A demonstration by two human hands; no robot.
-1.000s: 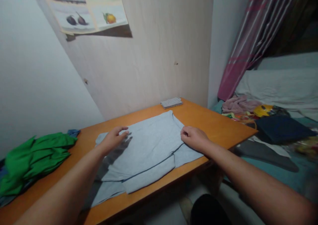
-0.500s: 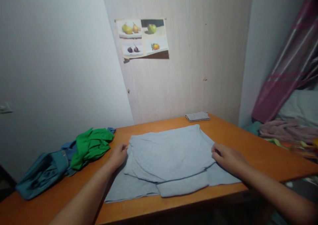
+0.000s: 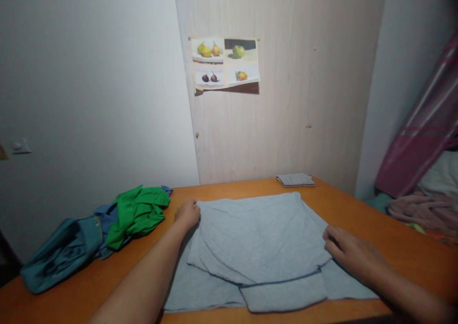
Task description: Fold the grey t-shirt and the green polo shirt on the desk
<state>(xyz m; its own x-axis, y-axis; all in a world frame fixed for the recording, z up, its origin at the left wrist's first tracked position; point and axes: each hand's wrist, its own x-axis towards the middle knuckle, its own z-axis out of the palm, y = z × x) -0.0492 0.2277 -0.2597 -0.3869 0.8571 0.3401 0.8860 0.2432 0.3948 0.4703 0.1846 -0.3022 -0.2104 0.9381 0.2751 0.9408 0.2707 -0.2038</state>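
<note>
The grey garment (image 3: 265, 240) lies at lower centre of the frame; my left hand (image 3: 188, 214) curls at its upper-left corner, my right hand (image 3: 352, 250) at its right edge; I cannot tell whether either pinches cloth; even, gentle outward tension should flatten creases best.

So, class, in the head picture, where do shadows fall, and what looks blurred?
Head view: a dark shadow sits below the fruit poster; head view: the pink curtain looks soft, the upper right corner dark; head view: no strong glare on the grey garment.
</note>
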